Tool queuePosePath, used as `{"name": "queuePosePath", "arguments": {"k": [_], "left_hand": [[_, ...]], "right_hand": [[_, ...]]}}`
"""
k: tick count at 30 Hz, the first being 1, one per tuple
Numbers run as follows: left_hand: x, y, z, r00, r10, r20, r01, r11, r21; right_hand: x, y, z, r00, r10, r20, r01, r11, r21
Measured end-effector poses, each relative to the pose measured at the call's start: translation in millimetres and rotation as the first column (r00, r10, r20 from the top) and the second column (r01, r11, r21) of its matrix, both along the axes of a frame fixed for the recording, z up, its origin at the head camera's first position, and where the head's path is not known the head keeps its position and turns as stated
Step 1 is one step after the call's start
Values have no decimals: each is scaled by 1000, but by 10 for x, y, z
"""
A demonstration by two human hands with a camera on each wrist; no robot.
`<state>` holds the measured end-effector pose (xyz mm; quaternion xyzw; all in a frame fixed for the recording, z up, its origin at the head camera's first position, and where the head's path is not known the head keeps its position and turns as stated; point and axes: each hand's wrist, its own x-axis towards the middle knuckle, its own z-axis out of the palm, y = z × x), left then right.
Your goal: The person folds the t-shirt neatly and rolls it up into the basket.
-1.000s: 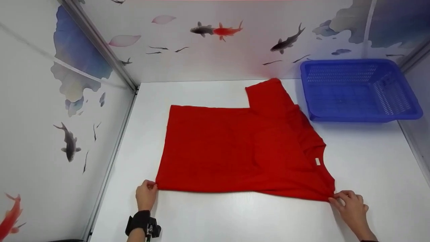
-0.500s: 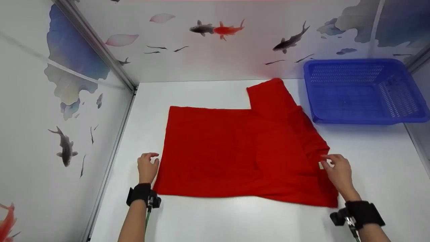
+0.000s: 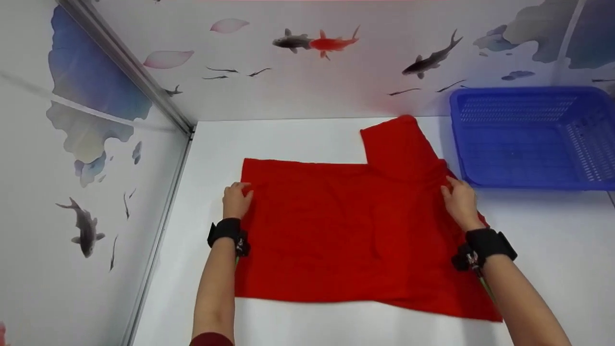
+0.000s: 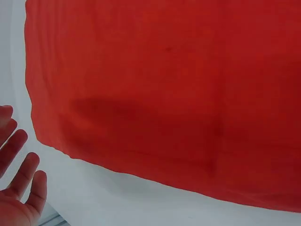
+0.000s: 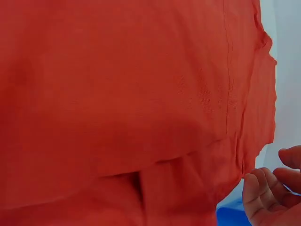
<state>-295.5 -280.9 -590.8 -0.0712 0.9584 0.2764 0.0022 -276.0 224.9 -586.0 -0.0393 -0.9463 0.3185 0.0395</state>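
A red T-shirt point(image 3: 317, 230) lies flat on the white table, one sleeve point(image 3: 391, 142) sticking out at the far side. Over the shirt's left hem is my left hand point(image 3: 236, 199); in the left wrist view its loosely bent fingers point(image 4: 23, 174) stand apart from the cloth. My right hand point(image 3: 461, 204) is over the shoulder and neckline edge, which it partly hides. In the right wrist view its fingers point(image 5: 265, 190) are bent beside the shirt's edge, holding no cloth; whether a fingertip touches it I cannot tell.
A blue plastic basket point(image 3: 528, 185) stands at the back right, close to my right hand. White panels printed with fish rise behind the table point(image 3: 278, 139) and on its left. A black strap with a camera point(image 3: 228, 233) sits on each wrist.
Both hands have let go of the shirt's near corners and moved away from me along its two ends, towards the far side. The view has shifted a little.
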Motion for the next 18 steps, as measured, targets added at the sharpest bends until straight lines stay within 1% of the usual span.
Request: {"name": "queuePosePath", "arguments": {"k": [4, 7, 11, 14, 18], "left_hand": [[-218, 36, -19, 998, -41, 45, 42, 999, -14], [-364, 52, -53, 996, -71, 50, 74, 996, -46], [-559, 35, -90, 993, -105, 50, 109, 990, -92], [-696, 30, -128, 990, -119, 74, 126, 986, -106], [-854, 31, -195, 984, -144, 108, 156, 981, -117]], "right_hand": [[-246, -35, -73, 999, -31, 37, 30, 999, 29], [-384, -45, -123, 996, -45, 79, 40, 997, 61], [-538, -60, -202, 990, -53, 131, 47, 997, 53], [-622, -44, -243, 982, -69, 174, 63, 997, 38], [-724, -1, -278, 966, -98, 239, 93, 995, 32]]}}
